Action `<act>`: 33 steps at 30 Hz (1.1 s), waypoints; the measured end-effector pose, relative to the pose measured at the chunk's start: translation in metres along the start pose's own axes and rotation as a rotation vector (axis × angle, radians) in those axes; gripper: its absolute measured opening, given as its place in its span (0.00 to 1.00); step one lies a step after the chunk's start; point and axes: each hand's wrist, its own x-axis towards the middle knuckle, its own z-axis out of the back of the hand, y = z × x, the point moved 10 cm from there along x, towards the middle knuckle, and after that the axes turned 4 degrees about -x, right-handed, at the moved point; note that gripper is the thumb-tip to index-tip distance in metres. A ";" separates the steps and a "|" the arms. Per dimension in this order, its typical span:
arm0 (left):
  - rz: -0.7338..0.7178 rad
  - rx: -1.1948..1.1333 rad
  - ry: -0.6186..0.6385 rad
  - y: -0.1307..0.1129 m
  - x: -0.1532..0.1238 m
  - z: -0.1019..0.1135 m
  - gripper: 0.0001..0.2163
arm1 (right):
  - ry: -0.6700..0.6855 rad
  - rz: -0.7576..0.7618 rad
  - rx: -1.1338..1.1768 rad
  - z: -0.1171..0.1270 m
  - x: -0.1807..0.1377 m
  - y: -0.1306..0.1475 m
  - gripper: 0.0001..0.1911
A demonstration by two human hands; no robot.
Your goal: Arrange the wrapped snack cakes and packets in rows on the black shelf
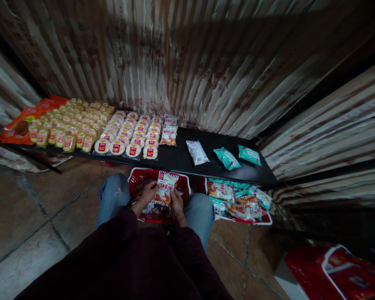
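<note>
Between my knees, a white and orange snack bag (166, 188) is held upright over a red basket (185, 179). My left hand (149, 192) grips its left edge, and my right hand (176, 203) has the lower right edge. Other packets lie in the basket under it, too dark to make out. On the black shelf (187, 160) in front of me, similar snack bags (168, 135) lie in a short column beside the round wrapped cakes (133, 150). A white bag (197, 152) lies face down farther right, with two teal bags (227, 158) beyond it.
Rows of small yellow packaged cakes (69, 142) and an orange bag (21, 123) fill the shelf's left end. A second basket (262, 221) with mixed snack bags stands by my right knee. A red bag (350, 271) sits at lower right. A pleated curtain (181, 62) hangs behind the shelf.
</note>
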 end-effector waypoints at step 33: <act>-0.125 0.038 0.023 -0.058 0.019 -0.015 0.13 | 0.006 0.204 -0.094 -0.023 0.029 0.060 0.21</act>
